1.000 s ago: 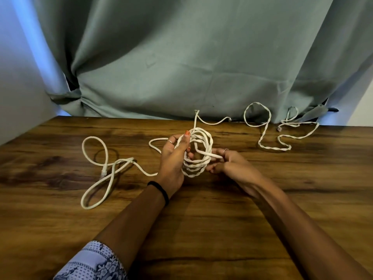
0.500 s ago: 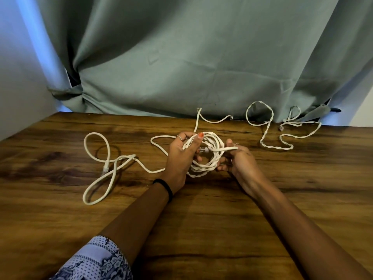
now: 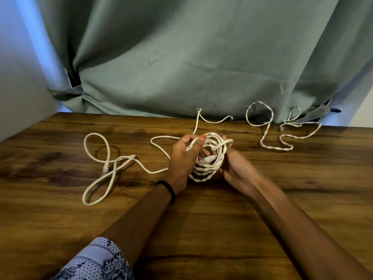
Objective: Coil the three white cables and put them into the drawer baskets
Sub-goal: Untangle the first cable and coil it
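A coiled white twisted cable (image 3: pixel 210 168) stands upright at the middle of the wooden table (image 3: pixel 201 229). My left hand (image 3: pixel 182 160) grips the coil's left side, thumb over the top. My right hand (image 3: pixel 234 166) holds its right side, with the cable's end wrapped over the top strands and its plug inside the ring. A smooth white cable (image 3: pixel 101 164) lies in loose loops to the left and runs behind my left hand. A second twisted white cable (image 3: pixel 270 138) lies loose at the back right.
A grey-green curtain (image 3: pixel 191 57) hangs along the table's far edge. A pale wall (image 3: pixel 18 77) borders the left side. No drawer or basket shows in this view.
My right hand carried the cable's end over the coil's top and through the ring. The coil has shifted slightly right and stands more upright. The other two cables stayed put.
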